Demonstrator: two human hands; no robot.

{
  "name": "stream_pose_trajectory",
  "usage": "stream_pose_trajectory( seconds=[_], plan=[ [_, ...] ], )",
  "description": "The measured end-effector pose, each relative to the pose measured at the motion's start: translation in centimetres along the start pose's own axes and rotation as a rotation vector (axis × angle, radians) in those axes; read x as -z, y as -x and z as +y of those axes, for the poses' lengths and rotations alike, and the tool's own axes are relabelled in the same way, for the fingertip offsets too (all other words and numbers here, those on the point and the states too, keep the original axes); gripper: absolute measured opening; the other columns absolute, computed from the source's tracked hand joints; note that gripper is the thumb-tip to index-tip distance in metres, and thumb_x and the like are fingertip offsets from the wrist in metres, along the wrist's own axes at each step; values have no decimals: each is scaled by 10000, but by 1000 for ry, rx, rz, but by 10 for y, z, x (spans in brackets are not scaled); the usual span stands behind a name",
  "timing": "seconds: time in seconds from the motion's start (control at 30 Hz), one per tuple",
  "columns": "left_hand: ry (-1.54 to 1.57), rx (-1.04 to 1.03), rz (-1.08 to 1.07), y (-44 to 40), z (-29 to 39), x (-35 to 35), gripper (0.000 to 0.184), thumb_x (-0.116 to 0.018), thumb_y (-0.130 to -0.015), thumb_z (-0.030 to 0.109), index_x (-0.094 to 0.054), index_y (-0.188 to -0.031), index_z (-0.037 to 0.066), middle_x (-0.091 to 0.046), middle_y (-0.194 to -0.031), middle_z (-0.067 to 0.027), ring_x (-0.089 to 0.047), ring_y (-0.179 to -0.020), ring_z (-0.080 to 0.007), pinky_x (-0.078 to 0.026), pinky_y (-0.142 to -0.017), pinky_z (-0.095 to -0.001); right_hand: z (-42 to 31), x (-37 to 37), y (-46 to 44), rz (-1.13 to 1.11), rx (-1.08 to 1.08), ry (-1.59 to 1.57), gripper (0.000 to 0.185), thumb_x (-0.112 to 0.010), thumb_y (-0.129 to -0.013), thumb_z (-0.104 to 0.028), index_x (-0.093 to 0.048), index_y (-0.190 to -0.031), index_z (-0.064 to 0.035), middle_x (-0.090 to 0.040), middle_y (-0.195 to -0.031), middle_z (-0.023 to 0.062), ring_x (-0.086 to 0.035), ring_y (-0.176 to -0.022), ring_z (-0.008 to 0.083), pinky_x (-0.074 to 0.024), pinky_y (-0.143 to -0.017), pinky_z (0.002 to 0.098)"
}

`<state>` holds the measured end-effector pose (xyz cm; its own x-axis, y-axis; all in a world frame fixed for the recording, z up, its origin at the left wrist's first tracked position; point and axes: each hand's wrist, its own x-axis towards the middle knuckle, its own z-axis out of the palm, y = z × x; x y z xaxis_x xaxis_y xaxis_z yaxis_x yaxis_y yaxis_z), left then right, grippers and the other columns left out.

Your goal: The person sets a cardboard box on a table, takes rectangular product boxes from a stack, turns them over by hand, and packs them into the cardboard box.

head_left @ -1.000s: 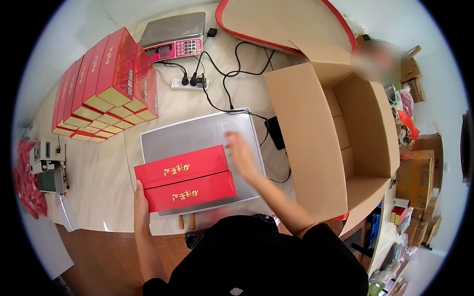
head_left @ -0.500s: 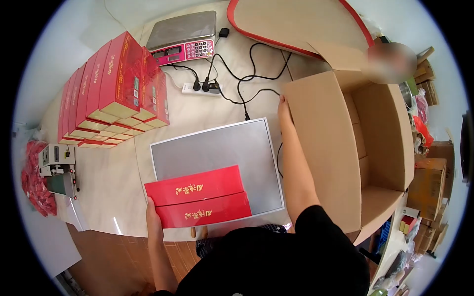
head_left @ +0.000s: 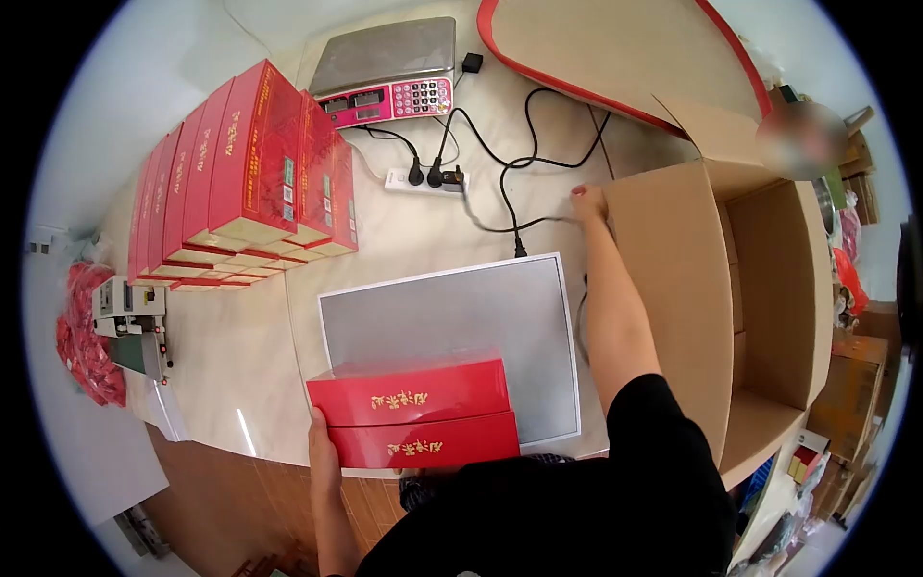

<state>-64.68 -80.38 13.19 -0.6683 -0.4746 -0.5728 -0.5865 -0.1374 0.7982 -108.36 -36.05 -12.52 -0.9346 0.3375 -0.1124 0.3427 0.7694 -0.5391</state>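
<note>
Two red boxes (head_left: 415, 398) with gold lettering lie side by side over the front of a grey flat plate (head_left: 442, 308) with a white rim. Clear film shows along their far edge. My left hand (head_left: 325, 444) holds their left end, thumb up at the edge and the other fingers mostly hidden. My right arm stretches forward along a large open cardboard box (head_left: 668, 288). At that box's far left edge is my right hand (head_left: 589, 204), its thumb showing and the remaining fingers out of sight. Whether it grips the cardboard is unclear.
Stacked red boxes (head_left: 245, 163) stand at the back left. Behind the plate are a weighing scale (head_left: 385, 58), a power strip (head_left: 423, 181) and black cables (head_left: 510, 192). A small white machine (head_left: 130, 308) sits far left. A red-edged board (head_left: 625, 48) lies at the back.
The view has shifted, so most things sit further right and lower. My right hand has moved a little forward along the cardboard box's edge. My left hand stays at the red boxes' end.
</note>
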Motion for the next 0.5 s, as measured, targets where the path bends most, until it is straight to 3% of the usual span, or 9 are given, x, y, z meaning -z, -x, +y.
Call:
stream_pose_trajectory(
  seconds=[0.03,0.13,0.2,0.33,0.4,0.47,0.5],
  plan=[
    [-9,1,-2,1,2,-1,683,-325,-1007,525,-460,-1324,-65,-528,-1309,-151,-501,-1182,-212,-374,-1024,-321,-21,15,20,-90,110,12,168,-624,-819,-212,-708,-935,-125,-705,-860,91,-670,-806,262,-523,-709,409],
    [1,-1,-12,3,7,-2,682,-321,-1008,525,-467,-1316,-66,-533,-1302,-150,-503,-1177,-210,-366,-1028,-319,-30,14,25,-118,23,-158,201,-595,-846,-188,-706,-979,-86,-705,-885,91,-673,-814,207,-526,-699,359],
    [6,-31,-19,5,5,-1,677,-303,-1013,520,-470,-1317,-63,-537,-1299,-142,-503,-1179,-210,-356,-1036,-317,-40,20,27,-119,93,-261,216,-571,-866,-178,-697,-990,-53,-699,-884,83,-666,-789,187,-523,-693,340],
    [123,-134,-26,14,-2,2,665,-275,-1023,499,-405,-1374,-51,-453,-1404,-150,-419,-1300,-229,-298,-1090,-336,-121,94,92,-280,193,-476,260,-504,-915,-143,-656,-1062,8,-681,-929,58,-637,-787,150,-510,-714,307],
    [191,-207,121,32,-14,6,636,-259,-1031,464,-353,-1412,-36,-372,-1470,-175,-335,-1381,-251,-258,-1126,-364,-164,108,134,-318,430,-550,303,-522,-931,-236,-650,-1076,-2,-699,-903,91,-640,-794,160,-500,-728,293],
    [297,-265,398,56,-50,6,509,-321,-1028,349,-383,-1364,-28,-446,-1369,-145,-447,-1242,-228,-332,-1075,-362,-206,124,189,-598,582,-500,322,-491,-967,-261,-619,-1128,-13,-684,-936,75,-620,-813,153,-496,-746,297],
    [348,-259,543,70,-74,3,462,-346,-1022,306,-395,-1342,-23,-473,-1319,-132,-483,-1177,-221,-360,-1051,-362,-237,148,232,-834,531,-365,336,-433,-993,-257,-594,-1174,-23,-661,-1025,60,-609,-893,157,-484,-812,308]
  ],
)
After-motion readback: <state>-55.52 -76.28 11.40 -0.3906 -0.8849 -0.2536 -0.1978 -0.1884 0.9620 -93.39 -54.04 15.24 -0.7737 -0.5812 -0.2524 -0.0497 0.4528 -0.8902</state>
